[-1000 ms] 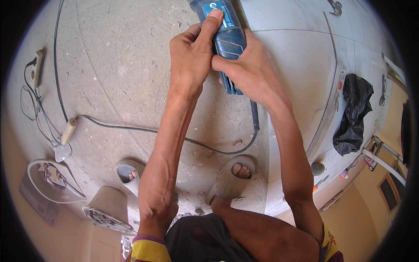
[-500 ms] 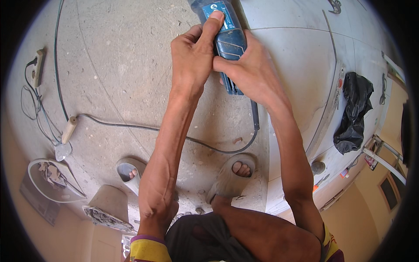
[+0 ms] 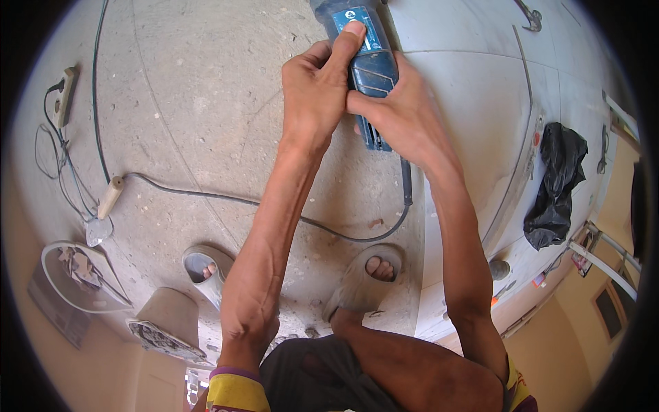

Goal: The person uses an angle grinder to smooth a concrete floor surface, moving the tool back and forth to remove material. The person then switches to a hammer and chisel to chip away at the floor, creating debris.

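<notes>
Both my hands hold a blue angle grinder (image 3: 374, 77) at the top of the view, by the edge where rough concrete meets pale tiles. My left hand (image 3: 312, 93) grips its front part, thumb pressed along the label. Around the rear of the body my right hand (image 3: 405, 110) is closed, its thumb lying across the casing. The grinder's head and disc are cut off by the upper edge. From its back end a dark power cord (image 3: 406, 182) drops, then curves left over the concrete floor (image 3: 206, 110) beneath my left forearm.
A trowel (image 3: 110, 199), a power strip (image 3: 66, 96) and loose cables lie at left. Two buckets (image 3: 165, 316) stand lower left. On the tiles (image 3: 467, 89) at right are a black plastic bag (image 3: 557, 185), a long level (image 3: 532, 147) and a hammer (image 3: 530, 17).
The grinder and both hands sit slightly farther right in the view, and the floor has shifted a little with the head's movement. My grip looks the same.
</notes>
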The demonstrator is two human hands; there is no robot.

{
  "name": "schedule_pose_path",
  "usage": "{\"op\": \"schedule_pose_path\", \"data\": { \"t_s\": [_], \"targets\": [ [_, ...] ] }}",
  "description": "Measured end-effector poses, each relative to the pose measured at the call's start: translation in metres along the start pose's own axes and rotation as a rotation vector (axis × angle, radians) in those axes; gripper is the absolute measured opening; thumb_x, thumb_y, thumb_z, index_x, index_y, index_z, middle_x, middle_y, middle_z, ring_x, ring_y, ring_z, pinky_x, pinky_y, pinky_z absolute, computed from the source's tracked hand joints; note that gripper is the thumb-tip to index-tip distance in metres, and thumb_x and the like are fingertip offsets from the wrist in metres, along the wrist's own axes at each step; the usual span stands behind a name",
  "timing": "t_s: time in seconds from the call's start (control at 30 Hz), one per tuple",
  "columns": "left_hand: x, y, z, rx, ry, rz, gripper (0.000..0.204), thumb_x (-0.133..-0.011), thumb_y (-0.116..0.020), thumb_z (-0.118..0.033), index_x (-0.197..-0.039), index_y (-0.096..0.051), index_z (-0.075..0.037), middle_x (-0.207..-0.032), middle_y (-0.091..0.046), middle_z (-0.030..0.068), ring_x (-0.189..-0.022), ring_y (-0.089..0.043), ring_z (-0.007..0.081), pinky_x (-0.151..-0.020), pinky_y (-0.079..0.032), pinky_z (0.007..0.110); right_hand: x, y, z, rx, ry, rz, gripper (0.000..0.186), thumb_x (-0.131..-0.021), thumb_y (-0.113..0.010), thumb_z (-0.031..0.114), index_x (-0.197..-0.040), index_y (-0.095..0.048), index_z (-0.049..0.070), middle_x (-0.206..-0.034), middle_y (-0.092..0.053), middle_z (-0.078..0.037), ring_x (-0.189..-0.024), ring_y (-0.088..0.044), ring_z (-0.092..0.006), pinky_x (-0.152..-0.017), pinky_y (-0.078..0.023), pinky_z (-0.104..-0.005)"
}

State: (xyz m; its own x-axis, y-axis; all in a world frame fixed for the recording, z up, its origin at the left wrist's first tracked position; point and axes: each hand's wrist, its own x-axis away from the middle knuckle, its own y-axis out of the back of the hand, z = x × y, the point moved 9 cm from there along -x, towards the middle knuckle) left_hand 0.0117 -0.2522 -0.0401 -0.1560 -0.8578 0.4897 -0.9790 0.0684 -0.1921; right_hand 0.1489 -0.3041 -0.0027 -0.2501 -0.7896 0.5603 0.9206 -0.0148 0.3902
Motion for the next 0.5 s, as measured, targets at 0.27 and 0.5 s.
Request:
{"op": "schedule_pose_path", "data": {
  "t_s": [0.27, 0.5],
  "targets": [
    [0.0000, 0.0011, -0.0020, -0.026, 0.002, 0.004, 0.061, -0.106, -0.082, -0.054, -0.099, -0.084, 0.006, -0.087, -0.079, 0.0093, -0.078, -0.070, 0.0132, -0.073, -0.056, 0.030, -0.0004, 0.0004, 0.0005, -0.003, -0.005, -0.007, 0.059, -0.079, -0.090, 0.028, -0.121, -0.069, -0.006, -0.097, -0.078, -0.018, -0.084, -0.078, -0.0288, -0.080, -0.063, -0.0438],
    [0.0032, 0.0017, -0.0020, -0.030, -0.013, 0.005, 0.061, -0.106, -0.083, -0.055, -0.097, -0.084, 0.006, -0.086, -0.079, 0.0102, -0.076, -0.069, 0.0135, -0.071, -0.057, 0.031, 0.0051, 0.0020, 0.0022, 0.038, 0.018, -0.023, 0.058, -0.079, -0.090, 0.028, -0.121, -0.069, -0.006, -0.097, -0.078, -0.018, -0.085, -0.078, -0.0286, -0.080, -0.063, -0.0436]
  ]
}}
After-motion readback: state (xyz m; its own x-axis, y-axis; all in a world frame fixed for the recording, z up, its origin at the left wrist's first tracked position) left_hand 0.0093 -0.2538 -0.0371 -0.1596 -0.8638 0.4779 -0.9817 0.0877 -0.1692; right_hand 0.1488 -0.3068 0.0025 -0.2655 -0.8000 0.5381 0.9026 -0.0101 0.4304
